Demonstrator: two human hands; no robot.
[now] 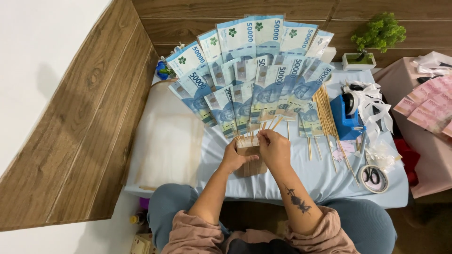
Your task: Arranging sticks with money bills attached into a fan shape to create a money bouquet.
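A wide fan of blue banknotes (254, 70) taped to thin wooden skewers stands up over a low table covered with a light blue cloth (301, 174). The skewer ends gather into a bundle at a brown wrapped block (250, 164) near the table's front edge. My left hand (234, 157) grips the block and the skewers from the left. My right hand (274, 146) pinches the skewer stems just above the block. A small pile of loose skewers (327, 117) lies to the right of the fan.
A blue tape dispenser (347, 115) with white ribbon strips sits right of the skewers. A tape roll with scissors (374, 178) lies at the front right. Pink banknotes (426, 106) lie on a side surface, a small potted plant (374, 40) at the back, clear plastic sheets (167, 141) left.
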